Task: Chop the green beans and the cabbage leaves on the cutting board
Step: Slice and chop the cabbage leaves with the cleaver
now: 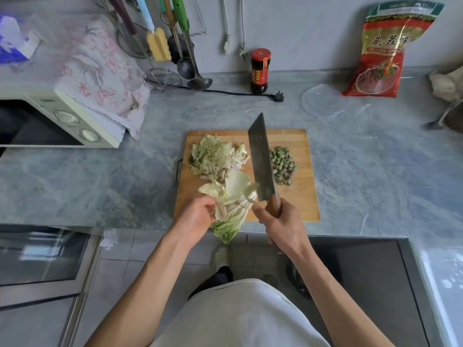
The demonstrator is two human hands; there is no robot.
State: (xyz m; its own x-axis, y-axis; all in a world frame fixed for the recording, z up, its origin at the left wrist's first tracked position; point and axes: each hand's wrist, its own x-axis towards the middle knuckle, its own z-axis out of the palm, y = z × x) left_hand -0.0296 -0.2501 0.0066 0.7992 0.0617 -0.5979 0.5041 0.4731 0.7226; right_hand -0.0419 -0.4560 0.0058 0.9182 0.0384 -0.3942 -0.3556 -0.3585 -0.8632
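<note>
A cream microwave oven [75,116] under a floral cloth [105,68] sits at the left of the grey marbled counter [100,176]. On the rectangular wooden cutting board [300,196], a pile of shredded pale cabbage [215,156] lies left. The left hand [195,216] has its fingers curled around whole cabbage leaves [230,211] at the board's near edge. The right hand [283,226] has its fingers wrapped around the wood-handled steel cleaver [260,159], blade pointing away. Chopped green beans [283,166] lie right of it.
</note>
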